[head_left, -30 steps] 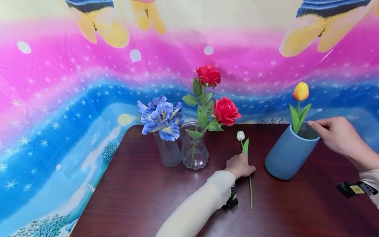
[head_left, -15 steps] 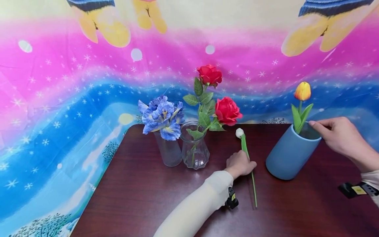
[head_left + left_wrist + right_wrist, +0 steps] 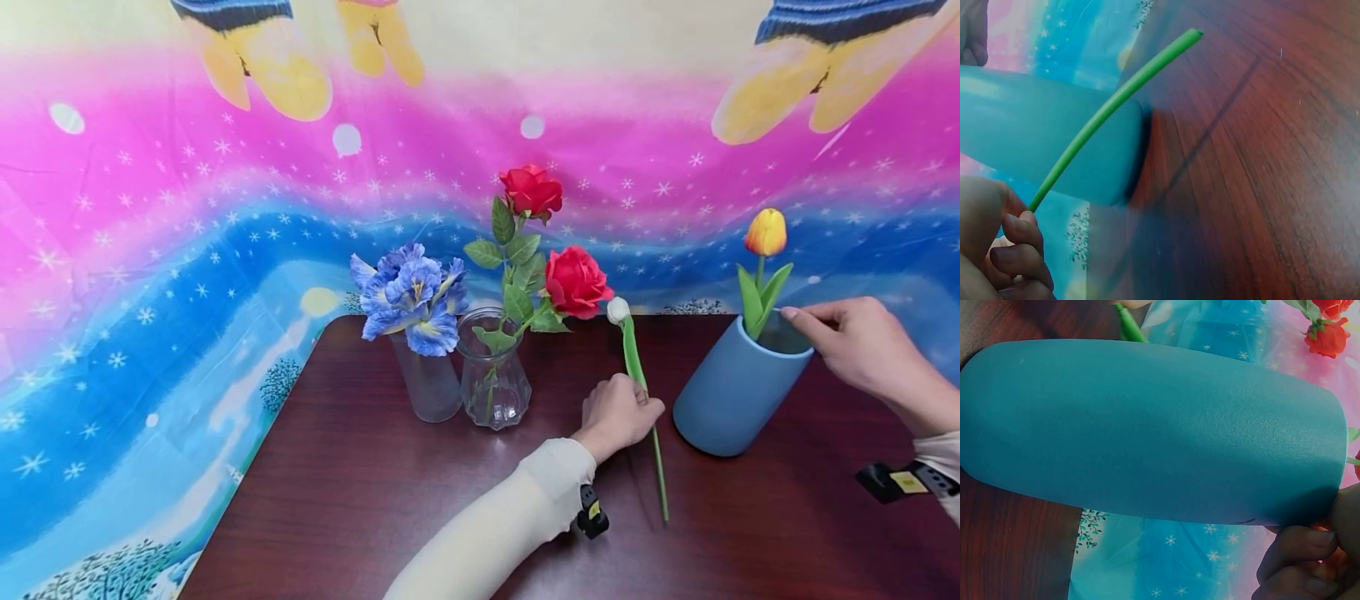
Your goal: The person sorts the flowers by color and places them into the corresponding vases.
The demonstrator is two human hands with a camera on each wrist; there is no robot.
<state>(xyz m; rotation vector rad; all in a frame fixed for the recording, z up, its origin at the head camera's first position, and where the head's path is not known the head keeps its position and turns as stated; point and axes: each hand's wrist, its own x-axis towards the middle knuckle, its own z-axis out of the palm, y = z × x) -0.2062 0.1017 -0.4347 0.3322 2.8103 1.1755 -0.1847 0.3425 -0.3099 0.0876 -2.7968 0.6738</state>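
Note:
In the head view, my left hand pinches the green stem of a white tulip, held at a slant above the table. The left wrist view shows the bare stem running out past the fingers, its shadow on the wood. My right hand grips the rim of a blue vase, with the thumb at the opening. The curled fingers show at the rim in the right wrist view. An orange-yellow tulip stands in that vase; its lower stem is hidden inside.
Left of the left hand stand a ribbed clear vase with red roses and a frosted glass with blue flowers. The dark wooden table ends at a printed backdrop.
The left hand has taken hold of the white tulip's stem and lifted it off the table, tilting it and shifting slightly right. The right hand and blue vase stay almost in place.

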